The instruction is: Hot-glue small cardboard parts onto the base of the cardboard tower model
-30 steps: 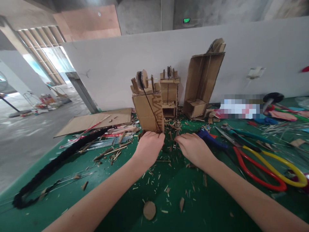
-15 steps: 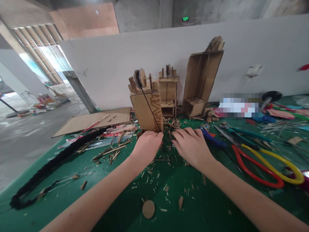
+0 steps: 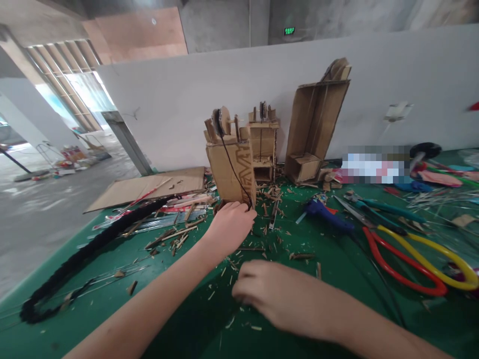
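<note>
- While the left hand (image 3: 230,227) sits at the foot of the cardboard tower (image 3: 224,174), its fingers are curled tight on the low end of the black string (image 3: 235,172).
- The string runs up the front of the tower to the little wheel (image 3: 219,122) on top. It looks pulled straight, not floppy.
- I think a soft, steady pull is best here. A hard tug could tip the tower, as it is only thin card.
- The right hand (image 3: 277,296) is down low on the green bench (image 3: 93,309), close to the person and well apart from the tower. Its fingers are bent under, and I cannot tell if they hold anything.
- It would help to keep the left wrist resting on the bench, so the string stays in line with the wheel and does not slip off.
- Lots of small scraps (image 3: 269,219) lie around the foot of the tower. The string could catch on them, so it should stay lifted a bit.
- A blue glue gun (image 3: 329,217) and big scissors (image 3: 411,264) lie to the right, near but not touching the hands.
- A smaller tower (image 3: 263,144) stands just behind the first one, so any pull should go toward the person, not sideways.
</note>
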Tool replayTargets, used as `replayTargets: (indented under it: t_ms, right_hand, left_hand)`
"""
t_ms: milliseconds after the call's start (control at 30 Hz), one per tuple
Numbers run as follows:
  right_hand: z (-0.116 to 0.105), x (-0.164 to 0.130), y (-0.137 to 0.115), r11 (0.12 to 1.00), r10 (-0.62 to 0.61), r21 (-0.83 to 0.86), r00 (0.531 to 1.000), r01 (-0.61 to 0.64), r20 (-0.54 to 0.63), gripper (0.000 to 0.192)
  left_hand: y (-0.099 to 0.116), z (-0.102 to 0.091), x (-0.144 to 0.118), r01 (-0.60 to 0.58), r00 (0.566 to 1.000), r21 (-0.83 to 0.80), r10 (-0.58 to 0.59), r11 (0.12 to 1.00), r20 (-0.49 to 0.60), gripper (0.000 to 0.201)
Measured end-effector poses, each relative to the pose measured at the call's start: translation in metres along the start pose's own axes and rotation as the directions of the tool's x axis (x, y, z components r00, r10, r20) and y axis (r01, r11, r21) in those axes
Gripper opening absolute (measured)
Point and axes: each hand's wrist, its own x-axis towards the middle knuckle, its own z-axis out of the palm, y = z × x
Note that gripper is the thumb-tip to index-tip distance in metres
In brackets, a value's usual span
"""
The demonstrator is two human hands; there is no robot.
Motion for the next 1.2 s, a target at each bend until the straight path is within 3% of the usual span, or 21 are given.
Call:
replayTargets:
  t_ms: [67,100,200,267,400,500,633,833,1200]
  right_hand:
    - [-0.02,-0.008,0.017,0.979,0.159,0.152,0.976,-0.136,-0.152,0.023]
    - [-0.029,-0.013,0.027,0.953,0.268,0.208,0.934,-0.221,-0.237,0.024]
    - [-0.046,-0.031,0.059,0.825,0.558,0.373,0.713,-0.424,-0.424,0.025]
    - [-0.049,-0.043,0.077,0.777,0.623,0.439,0.655,-0.452,-0.429,0.028]
    - [-0.044,-0.054,0.091,0.763,0.635,0.467,0.654,-0.447,-0.411,0.029]
    - [-0.038,-0.054,0.091,0.764,0.645,0.4,0.618,-0.506,-0.45,0.029]
    - [-0.03,-0.052,0.09,0.774,0.627,0.328,0.585,-0.541,-0.515,0.024]
    - [-0.021,-0.05,0.09,0.757,0.654,0.414,0.591,-0.506,-0.473,0.024]
    - [-0.018,-0.047,0.082,0.792,0.609,0.395,0.564,-0.465,-0.558,0.022]
  left_hand:
    - [-0.001,-0.002,0.0,0.002,1.0,0.002,-0.002,1.0,0.013,0.018]
    - [-0.001,-0.003,-0.001,0.004,1.0,-0.002,-0.004,1.0,0.019,0.019]
    - [0.0,-0.007,-0.002,0.024,0.999,-0.011,-0.024,1.0,0.03,0.019]
    - [0.003,-0.013,-0.003,0.06,0.998,0.011,-0.06,0.998,0.029,0.018]
    - [0.021,-0.027,-0.004,0.16,0.987,0.115,-0.159,0.98,-0.018,0.014]
    - [0.036,-0.029,0.001,0.049,0.999,0.071,-0.047,0.996,-0.028,0.013]
    - [0.047,-0.019,0.019,-0.065,0.998,-0.041,0.064,0.997,-0.017,0.014]
    - [0.044,-0.006,0.035,-0.05,0.993,-0.189,0.069,0.981,0.092,0.017]
    - [0.04,0.007,0.035,-0.046,0.999,-0.288,0.046,0.956,-0.006,0.02]
